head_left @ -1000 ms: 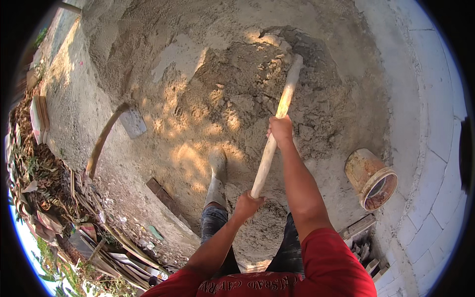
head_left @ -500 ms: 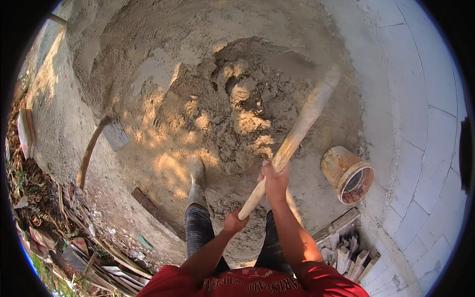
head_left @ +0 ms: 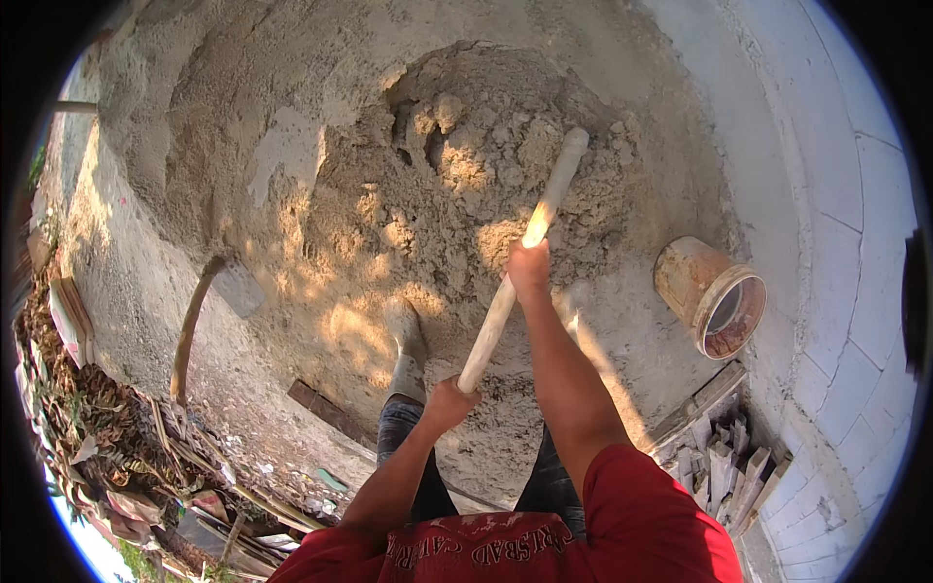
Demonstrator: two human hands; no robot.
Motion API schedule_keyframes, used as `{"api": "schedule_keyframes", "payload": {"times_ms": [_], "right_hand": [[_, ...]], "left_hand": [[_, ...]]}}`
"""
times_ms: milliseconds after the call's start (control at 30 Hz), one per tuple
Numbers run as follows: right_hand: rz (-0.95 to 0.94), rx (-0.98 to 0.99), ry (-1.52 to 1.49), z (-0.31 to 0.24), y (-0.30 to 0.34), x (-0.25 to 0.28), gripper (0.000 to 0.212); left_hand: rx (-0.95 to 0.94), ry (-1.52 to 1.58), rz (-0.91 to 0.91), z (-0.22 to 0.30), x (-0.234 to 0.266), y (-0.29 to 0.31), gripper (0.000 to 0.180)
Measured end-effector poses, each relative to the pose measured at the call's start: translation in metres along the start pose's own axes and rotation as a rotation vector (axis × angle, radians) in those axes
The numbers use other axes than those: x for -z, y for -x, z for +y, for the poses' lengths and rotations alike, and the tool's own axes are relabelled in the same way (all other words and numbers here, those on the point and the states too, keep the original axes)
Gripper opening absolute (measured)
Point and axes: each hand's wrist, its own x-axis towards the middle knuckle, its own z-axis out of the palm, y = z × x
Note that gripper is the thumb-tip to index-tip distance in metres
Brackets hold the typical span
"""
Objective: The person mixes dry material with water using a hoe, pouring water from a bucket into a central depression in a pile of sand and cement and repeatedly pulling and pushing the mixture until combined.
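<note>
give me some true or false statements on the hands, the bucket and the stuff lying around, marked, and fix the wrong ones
1. The left hand and the right hand both grip one wooden handle. True.
2. The left hand is higher in the picture than the right hand. False: the right hand is higher.
3. The bucket is to the right of the wooden handle. True.
4. The sleeves are blue. False: they are red.
5. A tool with a curved handle and a grey blade lies off to the left, held by neither hand. True.
</note>
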Motion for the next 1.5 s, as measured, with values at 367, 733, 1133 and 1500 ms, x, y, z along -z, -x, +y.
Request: {"api": "schedule_keyframes", "payload": {"times_ms": [367,733,1133,1500], "right_hand": [[-0.221,0.112,-0.152,-0.042,0.165,0.048,0.037],[-0.138,0.123,0.52,-0.036,-0.027,-0.025,0.035],[-0.289,-0.136,0.115,0.029,0.178,0.061,0.04],[-0.224,0.018,0.132,-0.046,-0.044,0.074,0.021]], "left_hand": [[-0.068,0.028,0.184,-0.066,-0.079,0.069,0.035],[0.01,0.288,0.11,0.034,-0.063,0.019,0.044],[0.043,0.05,0.256,-0.097,-0.139,0.134,0.038],[-0.099,0.217,-0.014,0.072,-0.098,0.032,0.043]]}}
